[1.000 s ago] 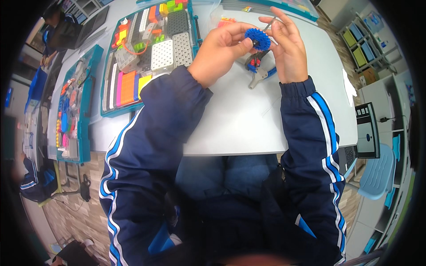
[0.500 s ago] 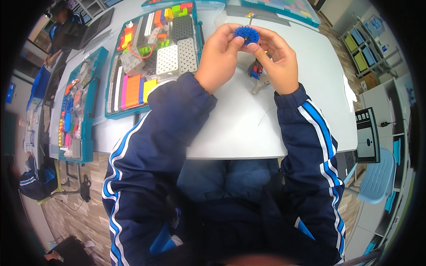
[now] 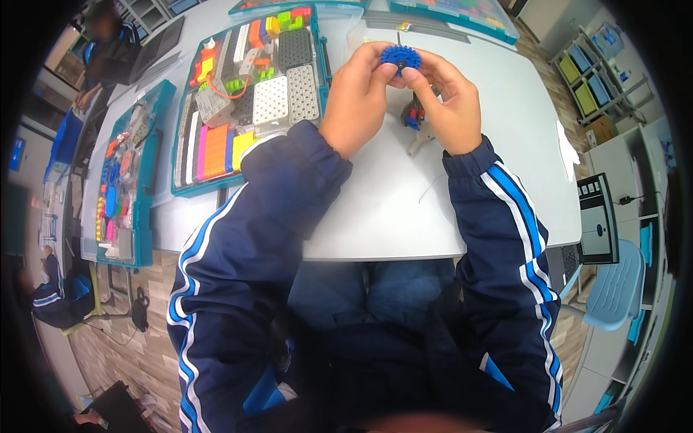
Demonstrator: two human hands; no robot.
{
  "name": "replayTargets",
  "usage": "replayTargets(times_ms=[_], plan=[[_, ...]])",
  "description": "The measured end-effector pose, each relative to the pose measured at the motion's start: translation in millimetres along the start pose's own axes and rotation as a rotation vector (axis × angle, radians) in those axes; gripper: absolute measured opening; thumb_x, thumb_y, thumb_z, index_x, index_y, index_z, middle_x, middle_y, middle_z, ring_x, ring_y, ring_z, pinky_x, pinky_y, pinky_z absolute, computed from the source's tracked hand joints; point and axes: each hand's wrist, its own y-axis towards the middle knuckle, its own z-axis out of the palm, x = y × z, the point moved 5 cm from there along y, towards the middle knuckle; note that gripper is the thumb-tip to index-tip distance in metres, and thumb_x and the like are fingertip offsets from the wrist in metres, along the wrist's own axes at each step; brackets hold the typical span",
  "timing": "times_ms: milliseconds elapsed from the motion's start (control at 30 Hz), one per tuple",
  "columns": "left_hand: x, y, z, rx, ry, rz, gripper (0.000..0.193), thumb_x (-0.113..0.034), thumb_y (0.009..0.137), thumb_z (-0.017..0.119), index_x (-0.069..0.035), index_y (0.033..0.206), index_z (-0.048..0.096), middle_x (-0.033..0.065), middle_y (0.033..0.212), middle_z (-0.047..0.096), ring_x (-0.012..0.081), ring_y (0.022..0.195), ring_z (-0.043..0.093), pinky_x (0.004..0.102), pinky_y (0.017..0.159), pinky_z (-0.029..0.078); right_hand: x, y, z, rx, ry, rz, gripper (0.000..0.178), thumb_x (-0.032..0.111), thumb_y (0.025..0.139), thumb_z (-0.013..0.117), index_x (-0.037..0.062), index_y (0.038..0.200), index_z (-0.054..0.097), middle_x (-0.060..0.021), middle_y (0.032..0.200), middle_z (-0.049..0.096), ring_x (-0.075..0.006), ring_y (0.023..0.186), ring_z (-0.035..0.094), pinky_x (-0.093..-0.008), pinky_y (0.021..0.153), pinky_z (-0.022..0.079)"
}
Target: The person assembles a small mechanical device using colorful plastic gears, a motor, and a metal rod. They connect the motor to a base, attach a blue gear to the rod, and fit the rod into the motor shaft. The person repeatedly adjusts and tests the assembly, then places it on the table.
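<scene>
Over the far part of the white table (image 3: 382, 209), a blue toothed gear (image 3: 401, 59) is pinched between my two hands. My left hand (image 3: 359, 101) grips its left side, the thumb on its near face. From the other side my right hand (image 3: 455, 101) holds it with thumb and curled fingers. A thin dark axle (image 3: 398, 39) stands up behind the gear; whether it runs through the hub I cannot tell. Beneath my right hand lies a small assembly (image 3: 414, 117) of black, red and blue parts with a grey piece (image 3: 420, 140), partly hidden by the fingers.
To the left a teal-rimmed case (image 3: 175, 162) holds sorted bricks, plates and a grey block with an orange cable. Another parts case (image 3: 149, 173) stands farther left. More cases (image 3: 462, 16) sit at the back. A person (image 3: 108, 43) is at the far left; a blue chair (image 3: 617, 289) stands right.
Both hands keep hold of the gear and have barely shifted. The thin axle behind the gear has turned from leaning right to nearly upright.
</scene>
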Motion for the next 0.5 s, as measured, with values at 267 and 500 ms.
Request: replayTargets(times_ms=[267,500], plan=[[-0.5,-0.7,2.3,0.0,-0.019,0.076,0.019,-0.001,0.095,0.047,0.004,0.113,0.049,0.0133,0.095,0.065,0.0185,0.085,0.065,0.0305,0.077,0.051,-4.1,0.0,1.9,0.006,-0.004,0.047,0.031,0.014,0.088,0.065,0.0031,0.117,0.064,-0.0087,0.097,0.071,-0.0138,0.086,0.067,-0.0243,0.067,0.05],[-8.2,-5.7,5.4,0.002,0.125,0.101,0.02,-0.003,0.096,0.045,0.003,0.114,0.044,0.0204,0.101,0.059,0.0311,0.094,0.061,0.0381,0.084,0.047,2.8,-0.5,2.3,0.005,-0.022,0.021,0.028,0.01,0.09,0.062,0.0015,0.117,0.063,-0.0119,0.095,0.069,-0.0172,0.086,0.069,-0.0264,0.077,0.05]])
